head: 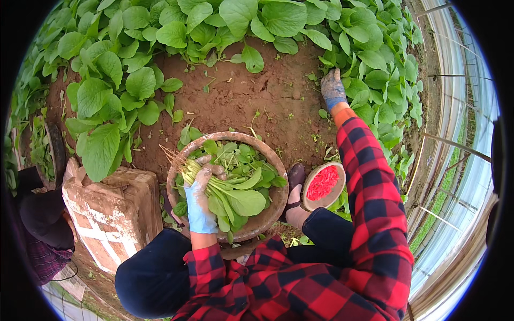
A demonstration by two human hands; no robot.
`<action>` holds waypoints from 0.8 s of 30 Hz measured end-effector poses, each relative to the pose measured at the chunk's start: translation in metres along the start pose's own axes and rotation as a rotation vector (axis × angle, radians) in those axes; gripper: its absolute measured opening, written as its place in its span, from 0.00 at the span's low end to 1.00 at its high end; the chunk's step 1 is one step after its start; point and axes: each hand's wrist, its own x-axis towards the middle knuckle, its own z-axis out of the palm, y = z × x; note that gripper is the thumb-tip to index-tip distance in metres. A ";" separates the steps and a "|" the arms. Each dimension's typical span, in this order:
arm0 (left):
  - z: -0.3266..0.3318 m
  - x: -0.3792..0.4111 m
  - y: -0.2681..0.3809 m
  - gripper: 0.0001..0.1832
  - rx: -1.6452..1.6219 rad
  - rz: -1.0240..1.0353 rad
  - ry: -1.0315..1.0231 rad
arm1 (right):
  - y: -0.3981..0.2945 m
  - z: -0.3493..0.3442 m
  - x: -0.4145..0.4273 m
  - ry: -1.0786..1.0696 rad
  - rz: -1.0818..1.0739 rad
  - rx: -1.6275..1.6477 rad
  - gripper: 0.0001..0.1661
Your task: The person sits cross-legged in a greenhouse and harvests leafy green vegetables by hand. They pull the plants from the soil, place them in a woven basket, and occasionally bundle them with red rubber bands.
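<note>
My left hand [202,202], in a soiled white and light-blue glove, grips a bunch of leafy greens [242,202] around its pale stems. Thin roots stick out past the thumb side, and the leaves hang to the right over a round, mud-stained basin [284,206]. More loose greens [237,156] lie inside that basin. Stretched far forward, my right hand [333,89] wears a dirty blue-grey glove. Its fingers are low at the edge of the standing leafy plants [371,60], close to the soil. Whether they hold a stem cannot be made out.
A small bowl [342,180] of red strips [322,182] sits by my right shoe [296,176]. On the left stands a worn, taped box [112,216], with another person [44,220] beyond it. Plants [100,100] border the brown soil [265,92]. Plastic sheeting [453,100] runs along the right.
</note>
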 end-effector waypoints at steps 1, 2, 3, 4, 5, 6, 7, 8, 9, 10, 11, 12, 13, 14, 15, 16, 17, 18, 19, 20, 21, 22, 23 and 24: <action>0.000 0.001 -0.001 0.18 -0.004 0.005 -0.005 | 0.001 0.000 0.005 -0.103 0.032 0.103 0.24; 0.000 0.002 -0.001 0.18 0.001 -0.013 -0.001 | 0.000 -0.001 0.010 -0.206 0.064 0.205 0.23; -0.001 0.003 -0.002 0.18 0.004 -0.025 0.004 | 0.001 -0.004 0.019 -0.304 0.096 0.306 0.22; -0.001 0.004 -0.001 0.18 0.015 -0.047 -0.001 | 0.000 0.011 0.019 -0.238 0.125 0.317 0.19; 0.000 0.005 0.000 0.17 0.033 -0.055 -0.013 | -0.004 0.025 0.017 -0.284 0.086 0.333 0.19; -0.001 0.005 -0.001 0.17 0.045 -0.051 -0.010 | -0.005 0.020 0.016 -0.314 0.034 0.347 0.19; -0.002 0.004 -0.002 0.17 0.056 -0.053 -0.011 | -0.003 0.014 0.010 -0.349 -0.016 0.359 0.18; -0.001 0.004 -0.001 0.17 0.055 -0.047 -0.015 | 0.000 0.007 0.006 -0.370 -0.023 0.392 0.18; -0.001 0.002 -0.003 0.17 0.047 -0.050 -0.012 | 0.007 -0.008 0.004 -0.383 -0.031 0.421 0.19; -0.001 0.001 -0.002 0.17 0.046 -0.053 -0.009 | 0.014 -0.024 0.002 -0.398 -0.038 0.457 0.19; -0.001 -0.001 -0.001 0.16 0.045 -0.056 -0.007 | 0.026 -0.040 -0.001 -0.412 -0.045 0.492 0.19; 0.001 -0.010 0.002 0.15 0.013 -0.043 -0.015 | 0.049 -0.061 0.000 -0.420 -0.038 0.734 0.16; -0.002 -0.009 0.001 0.15 -0.002 -0.030 -0.032 | 0.071 -0.098 -0.013 -0.572 0.041 1.504 0.15; -0.001 -0.012 0.001 0.14 -0.001 -0.033 -0.066 | 0.074 -0.099 -0.025 -0.451 -0.032 1.304 0.15; 0.002 -0.016 0.004 0.14 -0.004 -0.025 -0.096 | 0.075 -0.102 -0.031 -0.321 -0.108 1.098 0.17; 0.002 -0.021 0.005 0.14 -0.024 -0.022 -0.121 | 0.070 -0.115 -0.037 -0.301 -0.121 1.591 0.17; 0.003 -0.026 0.007 0.15 0.002 -0.013 -0.125 | 0.062 -0.128 -0.048 -0.274 -0.145 2.082 0.18; 0.001 -0.031 0.007 0.18 0.049 0.031 -0.180 | 0.056 -0.158 -0.060 -0.185 -0.256 2.374 0.17; -0.003 -0.038 0.007 0.21 0.097 0.074 -0.227 | 0.056 -0.198 -0.077 -0.118 -0.352 2.392 0.17; -0.004 -0.045 0.009 0.22 0.093 0.109 -0.263 | 0.049 -0.225 -0.092 -0.085 -0.462 2.494 0.18; -0.002 -0.054 0.010 0.23 0.085 0.141 -0.299 | 0.043 -0.249 -0.108 -0.061 -0.574 2.590 0.20; -0.003 -0.060 0.010 0.31 0.072 0.141 -0.296 | 0.033 -0.275 -0.127 -0.065 -0.588 2.685 0.21; -0.003 -0.068 0.008 0.35 0.014 0.183 -0.316 | 0.022 -0.301 -0.146 -0.076 -0.603 2.780 0.23; -0.003 -0.075 0.010 0.36 0.018 0.193 -0.313 | 0.011 -0.321 -0.163 -0.027 -0.690 2.847 0.24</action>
